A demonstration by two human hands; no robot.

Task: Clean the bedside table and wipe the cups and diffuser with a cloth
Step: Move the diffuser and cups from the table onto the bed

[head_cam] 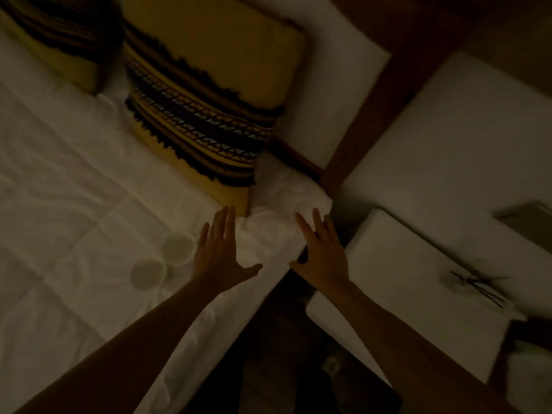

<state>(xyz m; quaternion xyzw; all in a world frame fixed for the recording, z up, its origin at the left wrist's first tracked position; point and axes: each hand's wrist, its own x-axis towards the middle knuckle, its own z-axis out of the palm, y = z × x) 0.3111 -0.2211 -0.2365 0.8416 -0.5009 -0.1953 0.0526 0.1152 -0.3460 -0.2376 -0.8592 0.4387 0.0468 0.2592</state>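
Note:
The room is dim. Two white cups stand side by side on the white bed sheet. Just right of them my left hand hovers with straight, spread fingers and holds nothing. My right hand is also flat and empty, over the bed's corner beside the white bedside table. A blurred reed diffuser with dark sticks stands at the table's right edge. No cloth is visible.
A yellow patterned cushion leans against the headboard just beyond my hands, with a second one at the far left. A dark wooden frame runs between bed and table. A flat grey object lies at the right.

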